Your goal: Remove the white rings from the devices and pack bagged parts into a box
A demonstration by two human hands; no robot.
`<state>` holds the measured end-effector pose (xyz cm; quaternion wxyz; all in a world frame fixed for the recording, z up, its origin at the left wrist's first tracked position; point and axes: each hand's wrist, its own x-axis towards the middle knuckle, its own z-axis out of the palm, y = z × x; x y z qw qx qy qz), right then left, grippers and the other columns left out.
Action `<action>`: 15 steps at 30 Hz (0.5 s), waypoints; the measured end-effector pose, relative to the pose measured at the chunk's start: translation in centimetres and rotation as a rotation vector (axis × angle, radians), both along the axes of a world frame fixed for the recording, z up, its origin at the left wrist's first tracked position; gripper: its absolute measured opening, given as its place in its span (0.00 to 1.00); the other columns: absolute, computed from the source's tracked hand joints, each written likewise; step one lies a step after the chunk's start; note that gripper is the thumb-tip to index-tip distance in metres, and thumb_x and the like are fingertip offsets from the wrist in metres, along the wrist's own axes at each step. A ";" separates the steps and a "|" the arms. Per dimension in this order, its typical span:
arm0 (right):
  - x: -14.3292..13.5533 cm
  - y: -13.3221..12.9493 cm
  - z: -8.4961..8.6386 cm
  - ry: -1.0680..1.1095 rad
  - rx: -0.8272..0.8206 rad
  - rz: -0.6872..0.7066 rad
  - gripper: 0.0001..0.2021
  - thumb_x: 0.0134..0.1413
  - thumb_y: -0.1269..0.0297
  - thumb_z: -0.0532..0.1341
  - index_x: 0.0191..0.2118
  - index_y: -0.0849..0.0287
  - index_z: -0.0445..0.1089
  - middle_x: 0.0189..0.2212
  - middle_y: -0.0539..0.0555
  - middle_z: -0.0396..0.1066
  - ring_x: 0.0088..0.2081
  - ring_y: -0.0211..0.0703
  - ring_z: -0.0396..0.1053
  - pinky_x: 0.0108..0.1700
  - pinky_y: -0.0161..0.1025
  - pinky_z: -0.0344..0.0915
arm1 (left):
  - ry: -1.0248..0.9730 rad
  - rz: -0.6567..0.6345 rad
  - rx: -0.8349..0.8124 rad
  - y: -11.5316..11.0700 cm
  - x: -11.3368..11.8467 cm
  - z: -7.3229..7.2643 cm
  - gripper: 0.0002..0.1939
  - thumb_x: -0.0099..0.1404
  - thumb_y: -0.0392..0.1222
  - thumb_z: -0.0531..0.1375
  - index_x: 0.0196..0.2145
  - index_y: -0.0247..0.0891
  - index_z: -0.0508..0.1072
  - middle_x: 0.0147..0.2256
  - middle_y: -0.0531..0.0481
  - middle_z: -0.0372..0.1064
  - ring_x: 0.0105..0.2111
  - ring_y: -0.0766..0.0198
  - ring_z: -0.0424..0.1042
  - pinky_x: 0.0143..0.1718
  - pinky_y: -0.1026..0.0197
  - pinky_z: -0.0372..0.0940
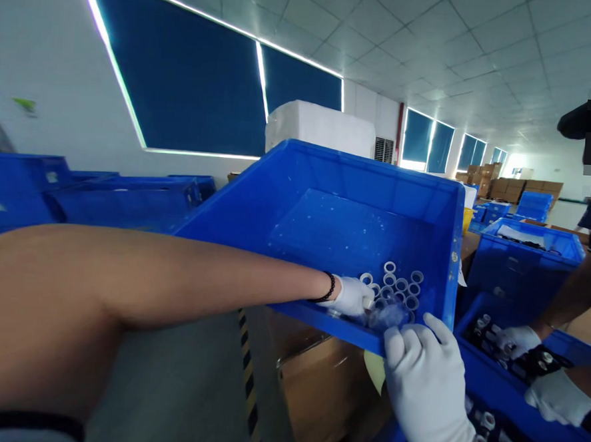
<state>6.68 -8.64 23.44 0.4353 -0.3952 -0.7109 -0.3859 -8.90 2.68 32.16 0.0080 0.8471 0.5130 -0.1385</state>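
Note:
A large blue plastic bin (373, 166) stands tilted in front of me, its open side toward me. Several white rings (400, 285) lie bunched in its lower right corner, beside a crumpled clear plastic bag (388, 316). My left hand (351, 296), in a white glove, reaches into the bin from the left; its fingers are curled around what looks like a white ring at the edge of the bunch. At the bin's near right corner, my gloved right hand (426, 382) has its fingers bent over the rim.
A co-worker's gloved hands (518, 341) work at the right over a blue crate (490, 313) of dark and white parts. Another crate with similar white parts (487, 421) sits lower right. Blue bins (121, 200) line the left. Below is a cardboard box (325, 389).

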 end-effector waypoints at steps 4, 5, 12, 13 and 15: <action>0.0 0.0 0.1 0.001 -0.014 0.006 0.10 0.49 0.81 0.53 0.31 0.58 0.63 0.22 0.49 0.64 0.28 0.41 0.61 0.52 0.49 0.59 | -0.019 -0.029 0.003 0.3 -0.2 -0.4 0.10 0.52 0.43 0.62 0.35 0.41 0.73 0.32 0.56 0.70 0.31 0.64 0.65 0.28 0.64 0.55; 0.1 0.0 0.1 0.002 -0.014 0.002 0.10 0.49 0.81 0.53 0.32 0.58 0.63 0.22 0.49 0.64 0.28 0.41 0.61 0.52 0.49 0.59 | -0.022 -0.013 0.002 0.4 -0.3 -0.5 0.11 0.52 0.43 0.62 0.35 0.42 0.73 0.32 0.56 0.70 0.31 0.64 0.66 0.28 0.65 0.55; 0.1 -0.1 0.3 -0.018 -0.020 -0.033 0.09 0.51 0.80 0.54 0.31 0.57 0.62 0.22 0.48 0.63 0.28 0.41 0.61 0.51 0.49 0.61 | -0.017 0.026 0.006 0.8 0.0 -0.3 0.12 0.50 0.44 0.65 0.35 0.42 0.76 0.31 0.55 0.72 0.31 0.64 0.68 0.27 0.66 0.56; 0.1 -0.1 0.4 -0.027 -0.022 -0.042 0.09 0.52 0.79 0.55 0.31 0.57 0.62 0.22 0.48 0.63 0.28 0.41 0.61 0.51 0.49 0.61 | -0.011 0.017 0.002 0.8 0.0 -0.3 0.13 0.50 0.43 0.65 0.35 0.41 0.77 0.32 0.54 0.73 0.31 0.63 0.69 0.27 0.66 0.56; 0.2 0.0 0.4 -0.038 -0.023 -0.054 0.08 0.53 0.79 0.56 0.31 0.57 0.62 0.22 0.48 0.64 0.28 0.41 0.62 0.52 0.50 0.61 | -0.022 -0.025 -0.013 1.0 0.0 -0.1 0.10 0.50 0.41 0.64 0.33 0.41 0.77 0.32 0.53 0.74 0.32 0.64 0.69 0.29 0.66 0.57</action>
